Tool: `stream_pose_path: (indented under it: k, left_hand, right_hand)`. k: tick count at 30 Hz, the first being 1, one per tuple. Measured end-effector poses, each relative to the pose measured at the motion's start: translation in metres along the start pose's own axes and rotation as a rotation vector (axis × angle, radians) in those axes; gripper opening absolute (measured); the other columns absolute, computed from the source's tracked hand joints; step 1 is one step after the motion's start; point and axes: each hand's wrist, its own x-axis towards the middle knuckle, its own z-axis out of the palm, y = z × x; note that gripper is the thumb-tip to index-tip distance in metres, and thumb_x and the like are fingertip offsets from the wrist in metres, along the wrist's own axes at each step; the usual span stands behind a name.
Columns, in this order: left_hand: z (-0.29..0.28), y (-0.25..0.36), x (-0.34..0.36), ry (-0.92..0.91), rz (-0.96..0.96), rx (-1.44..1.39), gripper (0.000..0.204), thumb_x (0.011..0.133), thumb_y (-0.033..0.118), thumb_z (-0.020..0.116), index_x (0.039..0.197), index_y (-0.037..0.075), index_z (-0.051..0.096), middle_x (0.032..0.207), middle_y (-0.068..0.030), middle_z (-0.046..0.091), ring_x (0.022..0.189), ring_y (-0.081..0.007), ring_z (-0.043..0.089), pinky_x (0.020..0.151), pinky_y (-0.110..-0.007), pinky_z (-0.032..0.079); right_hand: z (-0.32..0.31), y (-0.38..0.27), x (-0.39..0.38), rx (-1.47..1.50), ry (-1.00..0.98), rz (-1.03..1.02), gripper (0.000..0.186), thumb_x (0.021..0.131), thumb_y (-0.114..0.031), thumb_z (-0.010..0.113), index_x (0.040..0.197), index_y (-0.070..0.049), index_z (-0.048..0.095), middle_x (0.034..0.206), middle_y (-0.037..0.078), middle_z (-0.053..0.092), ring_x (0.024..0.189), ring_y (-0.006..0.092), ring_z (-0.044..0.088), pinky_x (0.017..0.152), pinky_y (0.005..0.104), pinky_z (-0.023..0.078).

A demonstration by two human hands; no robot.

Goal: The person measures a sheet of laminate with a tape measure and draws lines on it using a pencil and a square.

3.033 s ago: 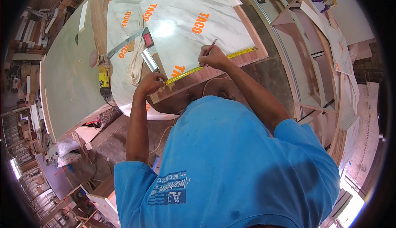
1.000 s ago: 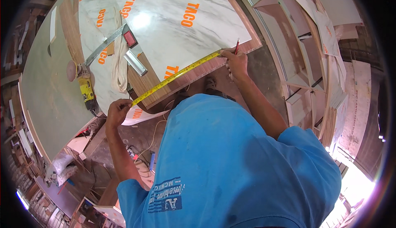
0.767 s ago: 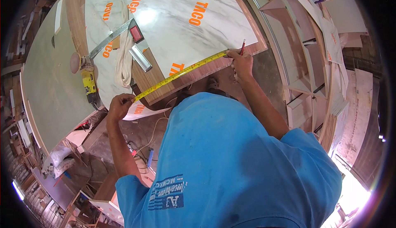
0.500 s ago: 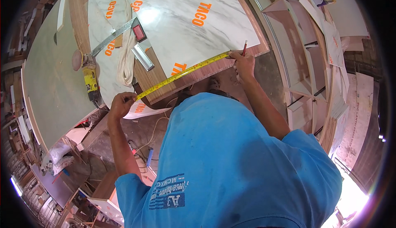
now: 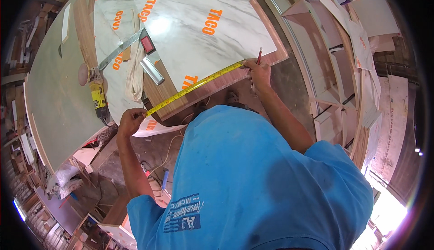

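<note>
A yellow tape measure (image 5: 194,86) is stretched slantwise between my hands, along the near edge of a white, grey-veined sheet (image 5: 190,24) and over wood-grain boards (image 5: 163,97). My left hand (image 5: 131,121) pinches its left end, just off the corner of the boards. At the other end, my right hand (image 5: 260,75) holds the tape with thumb and finger closed. A dark red pencil (image 5: 259,56) sticks up from that same hand. Beyond the tape lie a metal strip (image 5: 121,48), a red block (image 5: 147,44) and a silver metal bar (image 5: 152,71).
A yellow angle grinder (image 5: 97,97) with a round disc rests on the grey-green panel (image 5: 54,114) at left. Bundled pale cord (image 5: 134,80) lies beside the metal bar. Open cabinet frames (image 5: 321,51) stand at right. A cable (image 5: 166,153) runs over the floor below.
The whole view has shifted slightly, with the sheet and boards lying a little further left. Both hands keep their hold on the stretched tape, and the pencil stays in my right hand.
</note>
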Motion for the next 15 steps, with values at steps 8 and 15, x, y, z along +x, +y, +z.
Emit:
stream_pose_path:
  k: [8, 15]
  left_hand:
    - [0.004, 0.006, -0.002, 0.007, -0.021, 0.004, 0.023, 0.085, 0.003, 0.066, 0.106, -0.003, 0.073, 0.08, -0.0045, 0.068, 0.071, -0.0108, 0.059, 0.066, -0.027, 0.048]
    - [0.0, -0.003, 0.002, -0.02, -0.016, -0.008, 0.025, 0.084, 0.003, 0.065, 0.108, -0.004, 0.072, 0.081, -0.0061, 0.069, 0.071, -0.0113, 0.06, 0.067, -0.027, 0.048]
  right_hand:
    - [-0.001, 0.01, 0.003, 0.09, -0.004, 0.0, 0.021, 0.08, -0.013, 0.071, 0.089, 0.006, 0.069, 0.072, 0.01, 0.069, 0.046, 0.0089, 0.048, 0.041, 0.0252, 0.037]
    - [0.003, 0.0, -0.004, 0.069, 0.002, -0.001, 0.018, 0.084, -0.014, 0.069, 0.088, 0.004, 0.07, 0.071, 0.009, 0.069, 0.045, 0.007, 0.047, 0.04, 0.0224, 0.033]
